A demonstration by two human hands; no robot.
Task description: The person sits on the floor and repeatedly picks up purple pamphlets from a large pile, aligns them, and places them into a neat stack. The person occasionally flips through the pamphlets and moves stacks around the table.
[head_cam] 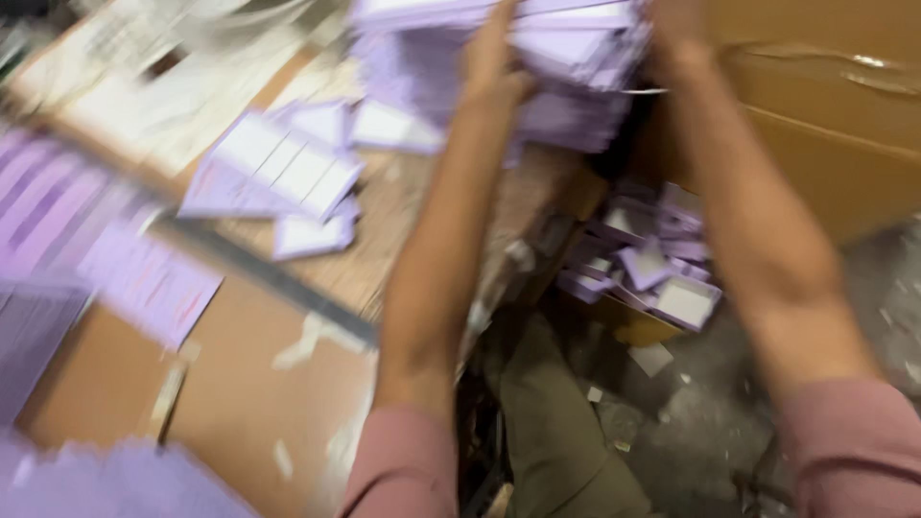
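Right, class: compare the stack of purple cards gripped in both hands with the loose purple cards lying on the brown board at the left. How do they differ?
The held stack is thick and many-layered, its edges roughly squared; the loose cards lie flat, fanned and overlapping.

The stack is raised, gripped between the left hand and right hand; the loose cards rest untouched on the board.

Both are pale purple with white panels.

We see a stack of lilac cards (566, 67), thin matt paperboard, gripped between a bare left hand (494, 67) and right hand (676, 38). We read the box wall (835, 134) as brown corrugated cardboard, dull, with a glossy tape strip. Flat cardboard sheets (240, 384) look smooth and matt. The pink sleeves (408, 470) are soft cloth.
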